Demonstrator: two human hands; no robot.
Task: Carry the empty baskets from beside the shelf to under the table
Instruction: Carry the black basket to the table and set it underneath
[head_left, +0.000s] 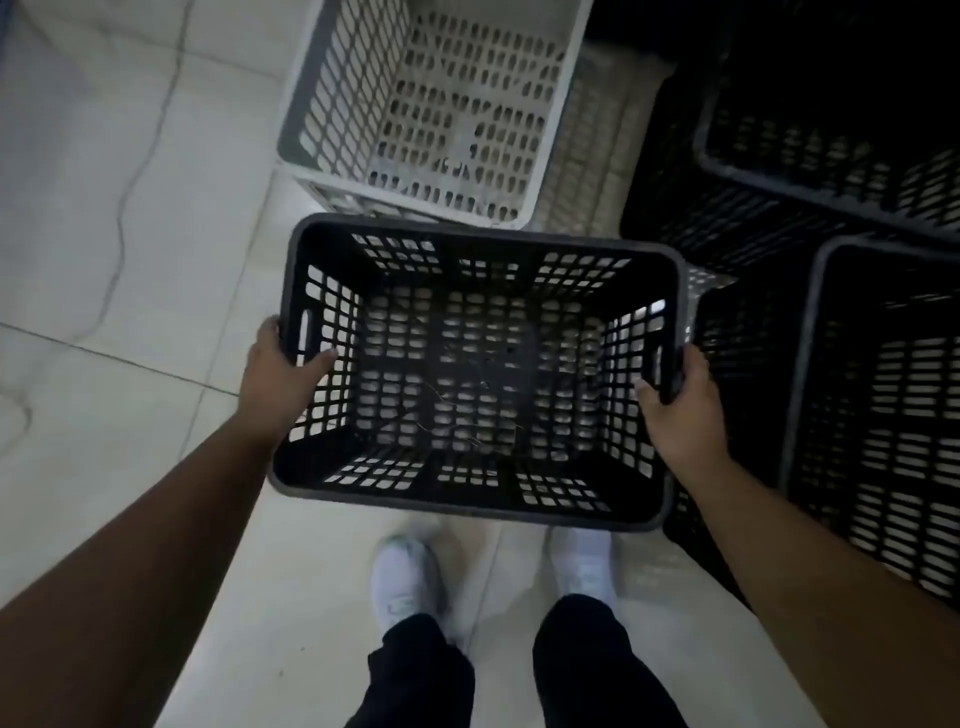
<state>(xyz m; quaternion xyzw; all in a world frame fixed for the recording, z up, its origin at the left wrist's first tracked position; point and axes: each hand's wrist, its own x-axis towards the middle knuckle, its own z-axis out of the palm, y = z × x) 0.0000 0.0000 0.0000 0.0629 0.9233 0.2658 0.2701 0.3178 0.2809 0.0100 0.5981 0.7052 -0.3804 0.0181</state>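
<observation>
An empty black plastic basket (478, 234) with perforated walls hangs level above the tiled floor, right in front of me. My left hand (283, 376) grips its left rim, thumb inside by the handle slot. On the opposite rim my right hand (680, 400) is closed the same way. Beyond it, a white perforated basket (550, 150) stands empty on top of another white one. Two more black baskets sit at the right: one near (810, 364) and one further back (779, 171).
My two feet in white shoes (408, 582) stand on the pale floor tiles (104, 260) just below the held basket. The black baskets crowd the right side; the upper right corner is dark. Bare floor stretches to the left.
</observation>
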